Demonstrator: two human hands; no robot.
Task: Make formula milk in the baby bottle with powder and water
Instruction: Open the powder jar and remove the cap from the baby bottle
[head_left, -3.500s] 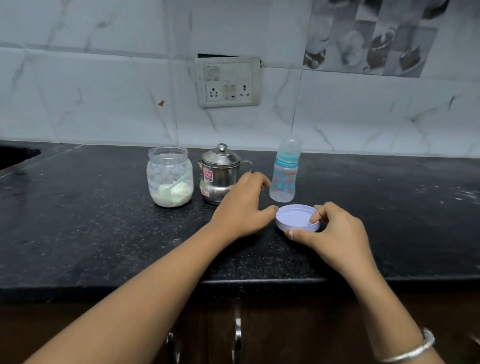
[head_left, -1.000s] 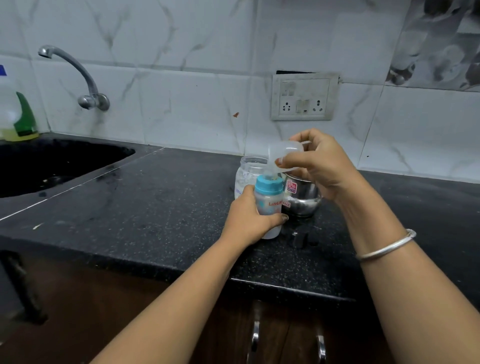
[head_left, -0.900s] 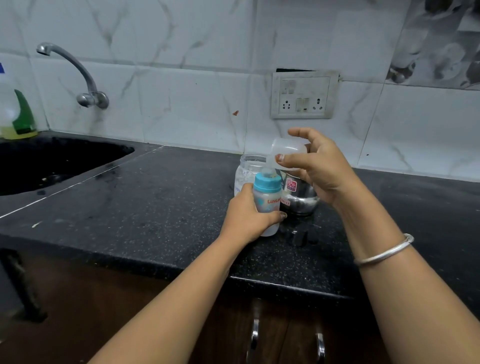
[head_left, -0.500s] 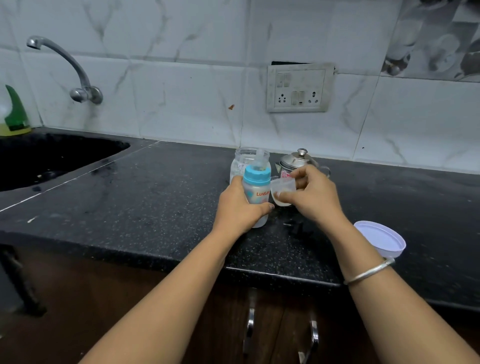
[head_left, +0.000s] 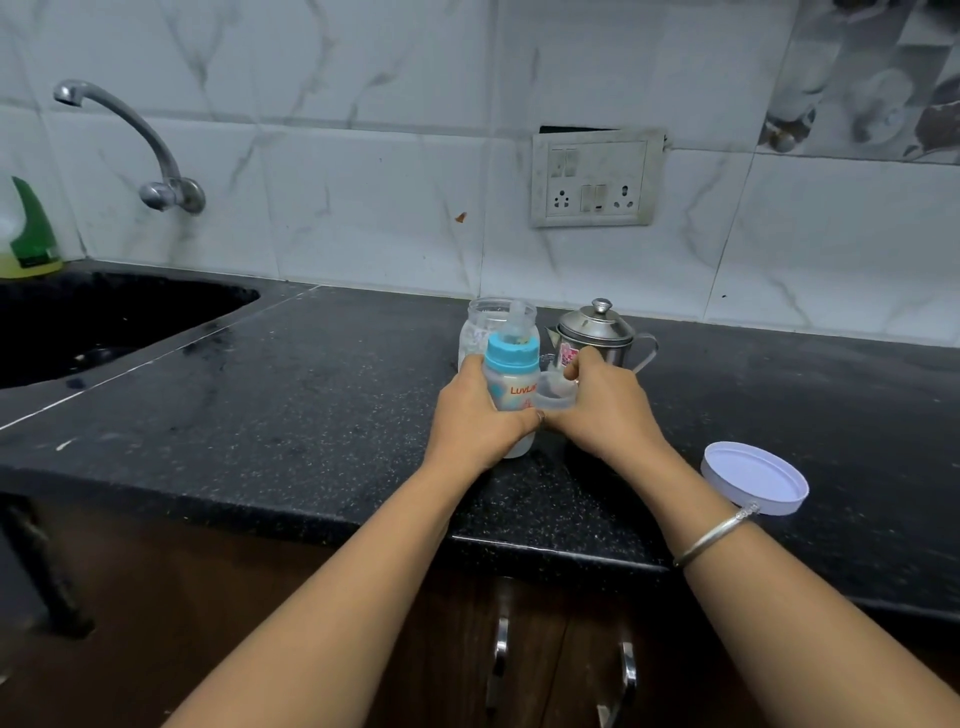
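The baby bottle (head_left: 511, 387), clear with a blue collar and its teat showing, stands upright on the black counter (head_left: 311, 405). My left hand (head_left: 475, 415) grips its body. Right beside it my right hand (head_left: 602, 410) holds the bottle's clear cap (head_left: 555, 392), low near the counter. Behind the bottle stands the open powder jar (head_left: 493, 325), mostly hidden by it. A small steel kettle (head_left: 597, 338) with its lid on sits to the jar's right.
The jar's lilac lid (head_left: 756, 478) lies upside down on the counter at the right, near my right wrist. A dark sink (head_left: 104, 322) with a tap (head_left: 130, 140) is at the left, and a green-capped bottle (head_left: 28, 234) stands behind it. A socket panel (head_left: 597, 179) is on the wall.
My right hand lifted the clear cap off the bottle and brought it down beside the bottle, close to the counter. My left hand has kept hold of the bottle.
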